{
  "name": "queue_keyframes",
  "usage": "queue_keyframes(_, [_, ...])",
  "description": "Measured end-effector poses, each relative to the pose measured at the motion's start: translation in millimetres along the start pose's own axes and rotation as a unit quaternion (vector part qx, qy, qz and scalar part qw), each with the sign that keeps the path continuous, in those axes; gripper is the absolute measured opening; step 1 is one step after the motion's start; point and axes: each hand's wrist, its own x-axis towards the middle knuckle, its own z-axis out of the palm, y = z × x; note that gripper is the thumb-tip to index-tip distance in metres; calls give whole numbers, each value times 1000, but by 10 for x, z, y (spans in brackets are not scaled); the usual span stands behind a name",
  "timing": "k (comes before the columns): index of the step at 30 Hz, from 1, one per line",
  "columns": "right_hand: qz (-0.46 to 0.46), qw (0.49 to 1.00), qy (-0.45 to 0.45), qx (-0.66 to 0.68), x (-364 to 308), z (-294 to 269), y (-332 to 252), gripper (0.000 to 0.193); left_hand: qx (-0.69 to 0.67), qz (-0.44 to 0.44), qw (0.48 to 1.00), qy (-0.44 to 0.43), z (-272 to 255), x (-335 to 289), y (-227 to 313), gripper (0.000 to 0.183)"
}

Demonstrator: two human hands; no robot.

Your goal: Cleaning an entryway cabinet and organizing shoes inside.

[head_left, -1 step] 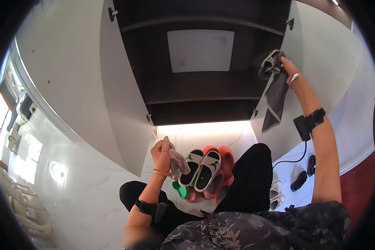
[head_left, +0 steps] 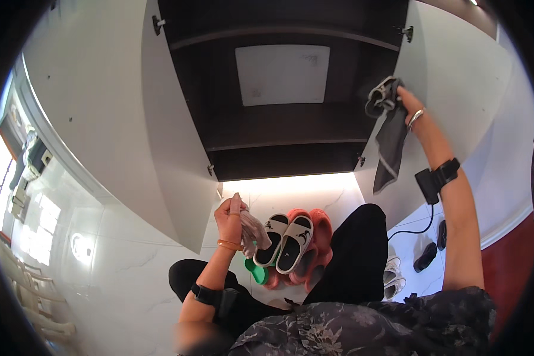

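While cloth hangs, open doors, sandals, clogs

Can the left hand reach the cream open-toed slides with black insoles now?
Probably yes: the left hand is close to the cream slides, which lie over coral-red footwear, but the pale crumpled cloth it grips may hinder a hold.

Bright glow under cupboard | inside dark | window very bright | white glare on floor | edges bent, corners black
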Motion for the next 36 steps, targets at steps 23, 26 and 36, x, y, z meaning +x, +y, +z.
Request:
queue_keyframes(23, [-89,875,-334,-338,-1096,1105,1142,54,-9,-131,915,-381,1298,714,-9,45])
queue_keyframes(26, [-197,845,-130,-480,-1232,631,1097,43,-33,-155,911,-380,928,778,-313,31])
queue_keyframes(36, [309,869,147,-358,-4218,-1504,2889,20,-110,-275,925,-239,-16,815,-622,46])
